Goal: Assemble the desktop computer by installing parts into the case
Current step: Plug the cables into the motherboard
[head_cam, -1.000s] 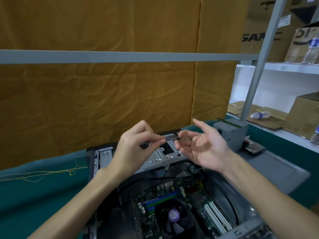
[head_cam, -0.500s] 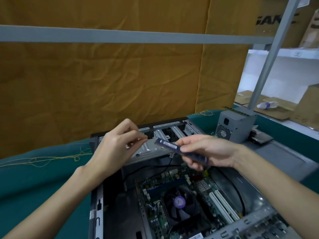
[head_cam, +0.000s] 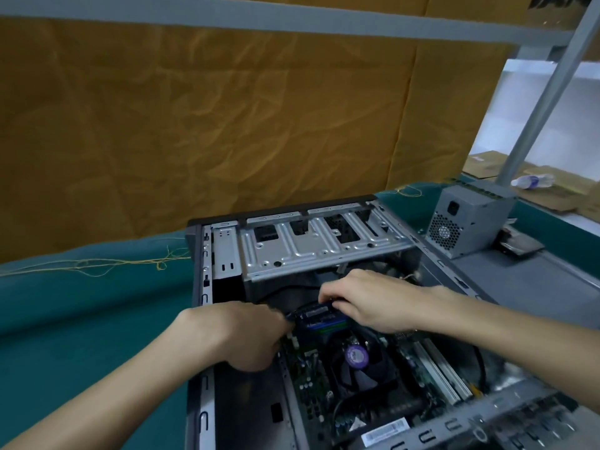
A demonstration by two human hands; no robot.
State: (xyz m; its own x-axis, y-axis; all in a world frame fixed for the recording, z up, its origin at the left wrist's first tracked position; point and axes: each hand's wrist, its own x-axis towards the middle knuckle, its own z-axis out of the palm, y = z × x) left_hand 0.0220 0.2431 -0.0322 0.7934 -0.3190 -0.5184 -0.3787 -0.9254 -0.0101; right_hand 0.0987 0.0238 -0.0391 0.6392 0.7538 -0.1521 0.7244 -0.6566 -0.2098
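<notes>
An open grey computer case (head_cam: 224, 251) lies on its side on the green table. Its motherboard (head_cam: 306, 375) faces up, with a black CPU fan (head_cam: 357, 358) bearing a purple label. A dark blue memory stick (head_cam: 319, 315) stands on edge just behind the fan, over the memory slots. My right hand (head_cam: 367, 300) curls over its right end and top edge. My left hand (head_cam: 242, 332) pinches its left end, fingers curled down into the case.
A silver drive cage (head_cam: 311, 245) spans the case's far end. A grey power supply (head_cam: 467, 219) stands on the table at the right beside the case's side panel (head_cam: 526, 280). White expansion slots (head_cam: 438, 368) lie right of the fan. An orange curtain hangs behind.
Both hands have come down from above the drive cage into the case, bringing the memory stick to the slots behind the fan. My left hand now holds its left end. The view tilted downward.
</notes>
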